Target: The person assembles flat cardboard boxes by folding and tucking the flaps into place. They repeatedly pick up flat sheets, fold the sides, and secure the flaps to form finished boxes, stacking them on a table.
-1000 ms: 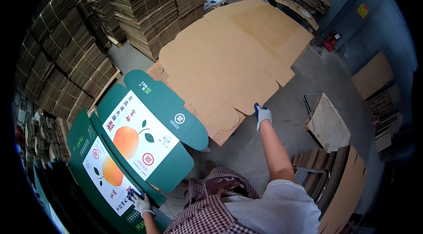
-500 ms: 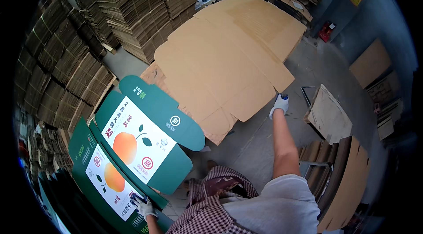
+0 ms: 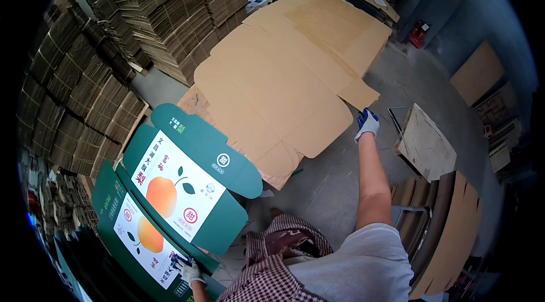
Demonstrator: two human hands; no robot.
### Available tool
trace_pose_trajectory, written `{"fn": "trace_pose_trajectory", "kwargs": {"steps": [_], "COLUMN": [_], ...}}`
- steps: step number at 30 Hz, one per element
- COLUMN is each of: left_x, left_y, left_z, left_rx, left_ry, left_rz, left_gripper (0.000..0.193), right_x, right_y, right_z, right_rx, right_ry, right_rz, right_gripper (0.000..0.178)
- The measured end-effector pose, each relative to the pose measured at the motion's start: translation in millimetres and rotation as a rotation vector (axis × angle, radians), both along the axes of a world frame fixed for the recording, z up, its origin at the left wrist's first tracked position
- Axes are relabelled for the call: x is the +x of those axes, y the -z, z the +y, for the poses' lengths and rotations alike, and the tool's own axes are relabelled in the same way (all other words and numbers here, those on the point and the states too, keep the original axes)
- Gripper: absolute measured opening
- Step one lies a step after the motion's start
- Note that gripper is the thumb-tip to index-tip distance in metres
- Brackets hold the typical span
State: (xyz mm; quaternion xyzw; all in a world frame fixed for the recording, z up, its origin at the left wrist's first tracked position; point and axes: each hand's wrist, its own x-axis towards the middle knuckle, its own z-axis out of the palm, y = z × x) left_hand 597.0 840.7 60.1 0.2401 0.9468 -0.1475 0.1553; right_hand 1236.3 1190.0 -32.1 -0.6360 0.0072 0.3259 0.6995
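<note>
A large flat brown cardboard sheet (image 3: 284, 69), creased and cut with flaps, lies across the work table with its plain side up. At the flap on its near right edge is my right hand (image 3: 368, 123), in a white glove with blue fingers. The fingers are parted, close to the flap's lower edge; whether they touch it I cannot tell. To the left lies a green printed carton blank (image 3: 230, 217) with white panels and orange pear pictures. My left hand (image 3: 190, 272), also gloved, rests on its nearer panel with the fingers stretched out.
Tall tied stacks of flat cardboard (image 3: 170, 12) stand at the back left, with more bundles (image 3: 74, 80) at the left. A tilted board (image 3: 426, 140) is on the floor to the right. Brown cardboard sheets (image 3: 448, 239) stand at the lower right, beside my arm.
My right hand has moved slightly right and up from the sheet's corner, and its fingers have parted. The flap beside it sits a little higher, with a wider gap. My left hand stays on the carton.
</note>
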Motion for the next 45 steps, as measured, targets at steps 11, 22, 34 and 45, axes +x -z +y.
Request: {"fn": "trace_pose_trajectory", "kwargs": {"steps": [11,22,34,45], "left_x": [1.4,7.3,60.5,43.0], "left_y": [1.4,3.1,-173.6,-96.4], "left_z": [1.0,2.9,86.1,-36.2], "left_rx": [-0.006,0.089,1.543,1.377], "left_ry": [-0.002,-0.034,-0.216,0.285], "left_rz": [-0.032,-0.069,-1.822,-0.718], "left_gripper": [0.073,0.074,0.087,0.026], "right_x": [-8.7,-118.6,-353.0,-384.7], "right_y": [-44.6,-272.1,-325.1,-215.3], "right_z": [27.5,5.0,-112.1,-206.2], "right_rx": [0.157,0.736,1.117,0.618], "right_ry": [-0.139,-0.497,-1.715,-2.178], "right_rz": [0.182,-0.219,-1.171,-0.647], "right_gripper": [0.030,0.019,0.046,0.036]}}
